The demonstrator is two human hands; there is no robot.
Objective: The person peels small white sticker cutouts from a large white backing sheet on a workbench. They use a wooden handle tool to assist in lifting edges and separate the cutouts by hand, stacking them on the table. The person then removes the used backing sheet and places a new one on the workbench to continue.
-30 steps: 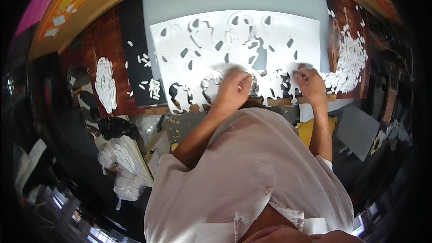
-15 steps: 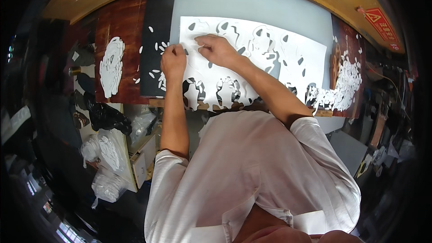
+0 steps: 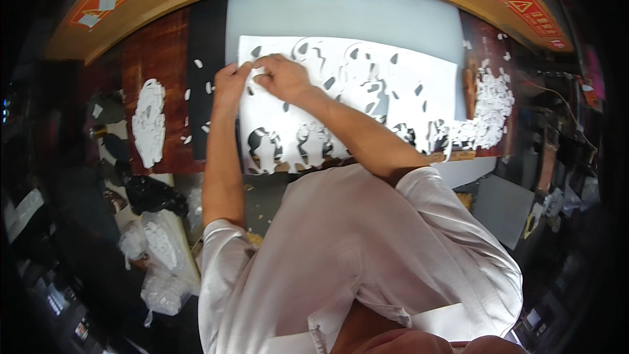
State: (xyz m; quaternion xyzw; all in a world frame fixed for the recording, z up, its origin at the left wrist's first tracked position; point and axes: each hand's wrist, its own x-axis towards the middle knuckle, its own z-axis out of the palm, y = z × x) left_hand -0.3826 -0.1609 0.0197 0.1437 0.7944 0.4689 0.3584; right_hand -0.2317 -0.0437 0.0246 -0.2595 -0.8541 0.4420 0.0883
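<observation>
White sheet, thin and riddled with dark, curving cutouts, lies on the pale grey board. Down left, a clear plastic bag bulges with whitish contents; the black bag hides its own. Left hand and right hand meet at the sheet's left edge, fingers bent; I can't tell whether they're pinching it.

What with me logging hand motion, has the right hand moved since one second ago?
Yes: against the pale grey board, the right hand has moved left and toward the far edge.
</observation>
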